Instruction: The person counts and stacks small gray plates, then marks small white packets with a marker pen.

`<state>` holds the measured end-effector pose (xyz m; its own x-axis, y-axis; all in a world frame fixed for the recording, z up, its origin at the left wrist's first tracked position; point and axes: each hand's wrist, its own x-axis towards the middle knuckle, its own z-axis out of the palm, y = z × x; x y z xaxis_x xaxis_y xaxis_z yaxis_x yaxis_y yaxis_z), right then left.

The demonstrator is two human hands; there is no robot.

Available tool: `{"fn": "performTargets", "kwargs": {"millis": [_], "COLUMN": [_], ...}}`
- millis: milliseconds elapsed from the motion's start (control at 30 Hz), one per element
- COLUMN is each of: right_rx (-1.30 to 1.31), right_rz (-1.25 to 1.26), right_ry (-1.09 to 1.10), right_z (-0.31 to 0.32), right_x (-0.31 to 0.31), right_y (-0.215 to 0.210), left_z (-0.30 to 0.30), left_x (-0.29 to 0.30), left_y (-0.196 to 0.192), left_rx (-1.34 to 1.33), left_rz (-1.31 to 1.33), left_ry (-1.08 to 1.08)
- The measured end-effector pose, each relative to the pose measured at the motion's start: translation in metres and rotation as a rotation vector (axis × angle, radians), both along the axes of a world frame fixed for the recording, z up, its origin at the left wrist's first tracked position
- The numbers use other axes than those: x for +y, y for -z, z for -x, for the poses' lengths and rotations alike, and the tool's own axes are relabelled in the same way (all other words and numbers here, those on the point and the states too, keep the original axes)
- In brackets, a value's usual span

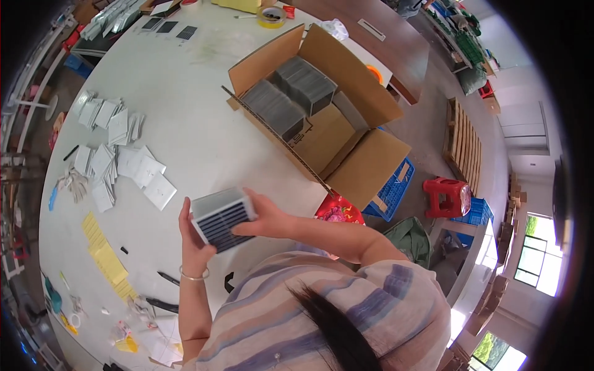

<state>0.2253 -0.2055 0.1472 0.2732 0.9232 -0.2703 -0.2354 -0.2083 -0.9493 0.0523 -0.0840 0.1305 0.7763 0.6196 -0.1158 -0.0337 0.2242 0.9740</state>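
Close to my body I hold a block-like stack of small solar panels (224,226), its dark striped face tilted toward me and its pale edges on top. My left hand (197,238) grips the stack's left side. My right hand (263,216) closes round the right side, with the thumb across the dark face. Ahead and to the right, an open cardboard box (356,157) stands on the white table (204,139). Packed rows of thin grey panels (272,108) fill its far left part, and brown cardboard shows in the rest.
Piles of white square pieces (133,164) lie at the left, near yellow paper strips (105,253). Black pens (162,305) rest nearer me. A tape roll (271,17) sits at the far edge. Right of the table are a blue crate (391,191), a red stool (447,196) and a wooden pallet (464,145).
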Motion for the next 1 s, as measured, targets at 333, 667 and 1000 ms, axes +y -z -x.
{"fn": "performTargets", "kwargs": {"millis": [333, 667, 1000], "right_rx": [-1.287, -1.716, -1.867], "right_rz": [0.225, 0.105, -0.09], "right_ry": [0.042, -0.993, -0.817], "right_z": [-0.21, -0.234, -0.24], "right_x": [-0.067, -0.017, -0.02], "right_y": [-0.11, 0.016, 0.062], "left_z": [0.031, 0.077, 0.079], "left_x": [-0.023, -0.044, -0.05], "left_y": [-0.014, 0.027, 0.05], "left_rx": [0.043, 0.235, 0.296], "left_rz": [-0.087, 0.09, 0.234], "left_ry": [-0.086, -0.36, -0.419]}}
